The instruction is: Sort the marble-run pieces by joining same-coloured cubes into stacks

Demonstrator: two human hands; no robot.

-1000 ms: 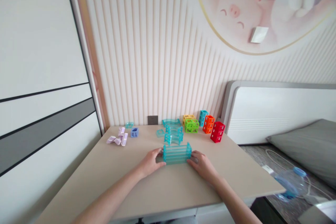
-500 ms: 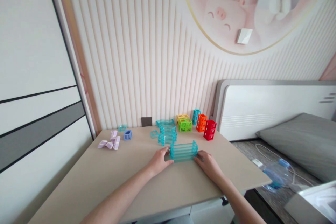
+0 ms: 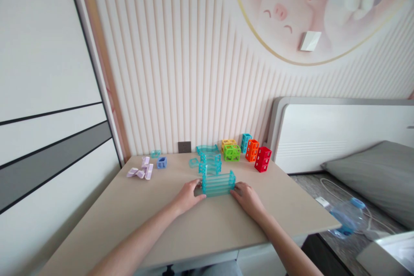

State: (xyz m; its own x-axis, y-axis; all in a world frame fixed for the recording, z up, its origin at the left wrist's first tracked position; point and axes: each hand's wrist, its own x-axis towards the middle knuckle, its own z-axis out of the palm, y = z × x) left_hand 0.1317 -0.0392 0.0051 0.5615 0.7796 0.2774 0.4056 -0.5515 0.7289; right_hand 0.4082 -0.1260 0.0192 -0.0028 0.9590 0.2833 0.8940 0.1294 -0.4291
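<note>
A teal rack (image 3: 218,183) was gripped at both ends on the counter (image 3: 155,224), left hand (image 3: 189,196) and right hand (image 3: 246,198) closed on it, seemingly to keep it upright, just before loose teal pieces (image 3: 210,165).

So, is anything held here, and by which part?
The teal stack, by its two ends: left hand on the left end, right hand on the right end; it sits on the table.

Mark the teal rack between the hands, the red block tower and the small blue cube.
teal rack (image 3: 218,184): head view, middle of its front bars.
red block tower (image 3: 263,159): head view, centre of its front face.
small blue cube (image 3: 161,162): head view, its front face.
</note>
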